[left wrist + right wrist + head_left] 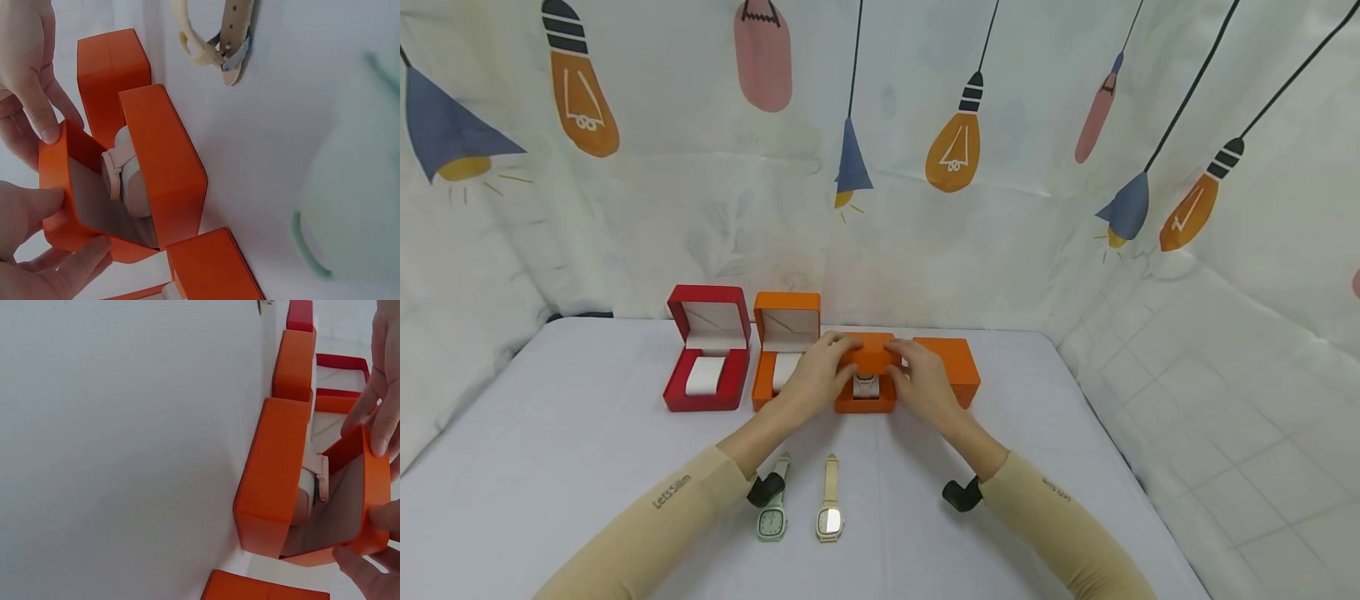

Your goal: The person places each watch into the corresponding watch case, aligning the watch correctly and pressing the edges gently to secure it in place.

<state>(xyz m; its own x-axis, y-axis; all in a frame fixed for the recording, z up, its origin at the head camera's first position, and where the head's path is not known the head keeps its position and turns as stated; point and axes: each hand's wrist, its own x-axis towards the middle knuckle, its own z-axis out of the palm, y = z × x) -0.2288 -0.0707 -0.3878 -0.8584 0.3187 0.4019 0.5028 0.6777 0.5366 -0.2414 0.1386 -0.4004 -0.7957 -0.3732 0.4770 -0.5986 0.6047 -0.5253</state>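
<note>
Between the two hands stands an orange watch box (865, 406), its hinged lid (874, 357) tilted partway down over the base. A pale pink wristwatch (112, 174) is wrapped round the white cushion (134, 194) inside. My left hand (817, 372) grips the lid's left side between thumb and fingers. On the opposite side, my right hand (927, 382) holds the lid the same way, its thumb near the front edge. In the right wrist view, the lid's pale lining (340, 500) faces the watch.
Left of this box stand a red watch box (673, 398) and another orange one (763, 379), lids up, white cushions inside. A closed orange box (953, 365) is at the right. Nearer me lie a light green watch (772, 522) and a cream watch (831, 492).
</note>
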